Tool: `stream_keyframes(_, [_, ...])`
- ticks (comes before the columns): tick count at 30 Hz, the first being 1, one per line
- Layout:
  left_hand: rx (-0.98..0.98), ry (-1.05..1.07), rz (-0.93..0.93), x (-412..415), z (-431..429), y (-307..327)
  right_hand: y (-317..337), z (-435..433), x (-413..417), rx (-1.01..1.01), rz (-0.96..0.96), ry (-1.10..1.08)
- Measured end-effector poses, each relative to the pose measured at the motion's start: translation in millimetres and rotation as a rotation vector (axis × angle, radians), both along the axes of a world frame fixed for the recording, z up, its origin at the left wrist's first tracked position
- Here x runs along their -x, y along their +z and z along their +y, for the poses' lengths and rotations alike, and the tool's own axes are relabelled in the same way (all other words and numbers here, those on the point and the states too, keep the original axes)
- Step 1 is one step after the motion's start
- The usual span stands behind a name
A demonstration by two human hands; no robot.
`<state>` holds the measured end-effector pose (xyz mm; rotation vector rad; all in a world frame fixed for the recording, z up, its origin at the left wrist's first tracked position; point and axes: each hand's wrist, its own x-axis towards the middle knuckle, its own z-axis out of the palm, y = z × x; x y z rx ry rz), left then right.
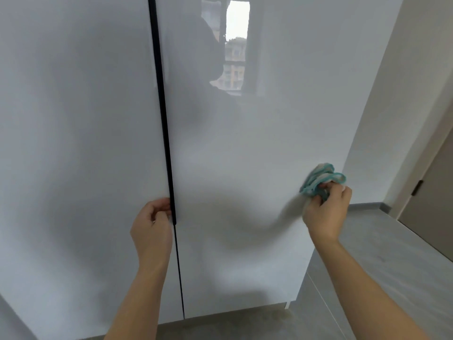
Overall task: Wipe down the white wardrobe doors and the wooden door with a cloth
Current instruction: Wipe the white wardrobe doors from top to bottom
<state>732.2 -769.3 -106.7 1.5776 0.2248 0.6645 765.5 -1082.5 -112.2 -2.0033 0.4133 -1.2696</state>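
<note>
The right hand point(326, 212) clutches the bunched cloth point(321, 179) against the right wardrobe door point(245, 143), well right of the dark gap point(164, 119). Most of that door lies leftward, toward the gap. At the gap, the left hand point(152, 222) curls its fingers round the left wardrobe door point(73, 143) edge.

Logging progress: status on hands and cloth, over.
Left hand grips left door edge. Right hand holds cloth against right door. Nothing blocking.

Floor point(392, 278): grey, matt, crossed by one thin pale joint line. Wardrobe point(245, 266), white, stands directly on it, a small white foot showing at its right corner. Grey skirting point(367, 206) borders the far edge.
</note>
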Motion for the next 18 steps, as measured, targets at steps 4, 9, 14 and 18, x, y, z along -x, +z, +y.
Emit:
stream_keyframes(4, [0.008,-0.001,0.004,-1.9,1.4,-2.5,0.7,-18.2,-1.3,-0.15,0.037,-0.086])
stream_keyframes(9, [0.012,-0.059,0.001,-4.9,9.1,-4.6,-18.2,12.5,1.8,-0.175,0.031,-0.025])
stream_keyframes(14, [-0.025,-0.11,0.04,-6.6,19.6,-1.9,-54.4,105.5,13.1,-0.167,0.001,0.201])
stream_keyframes(18, [-0.08,-0.126,0.061,-5.8,23.1,-1.4,-67.8,163.3,11.9,-0.21,-0.02,0.3])
